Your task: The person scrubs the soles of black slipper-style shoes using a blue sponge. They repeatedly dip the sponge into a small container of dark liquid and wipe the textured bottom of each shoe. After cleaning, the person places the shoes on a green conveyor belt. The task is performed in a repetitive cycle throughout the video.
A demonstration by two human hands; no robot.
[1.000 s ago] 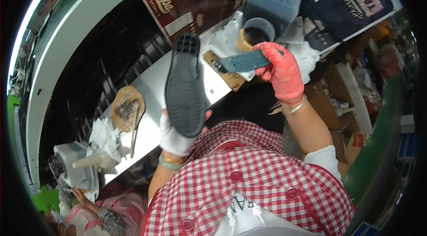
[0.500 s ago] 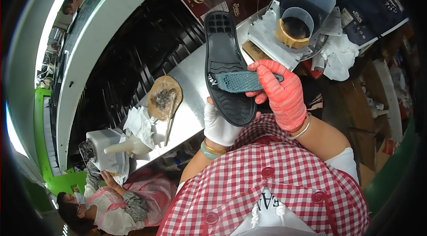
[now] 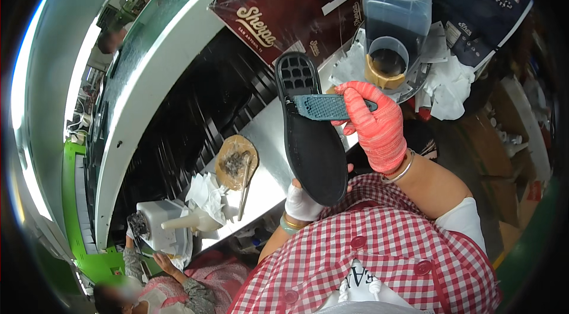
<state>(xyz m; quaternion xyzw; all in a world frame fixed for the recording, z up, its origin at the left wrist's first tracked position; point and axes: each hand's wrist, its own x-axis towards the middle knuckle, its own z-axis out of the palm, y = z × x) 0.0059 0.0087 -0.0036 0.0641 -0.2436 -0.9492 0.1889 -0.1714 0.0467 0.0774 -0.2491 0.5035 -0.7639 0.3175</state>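
Left-hand [image 3: 301,202] grip under black sole [image 3: 311,136], right hand [image 3: 376,127] brushing.

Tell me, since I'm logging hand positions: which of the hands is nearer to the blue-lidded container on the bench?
Right. The right hand, holding a grey insert piece, is just below the container. The left hand grips the black sole lower down, farther away.

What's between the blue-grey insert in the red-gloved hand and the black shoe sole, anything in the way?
Nothing visible. The right hand holds the blue-grey insert directly over the heel grid of the black sole, which the left hand grips from below. Whether they touch is unclear.
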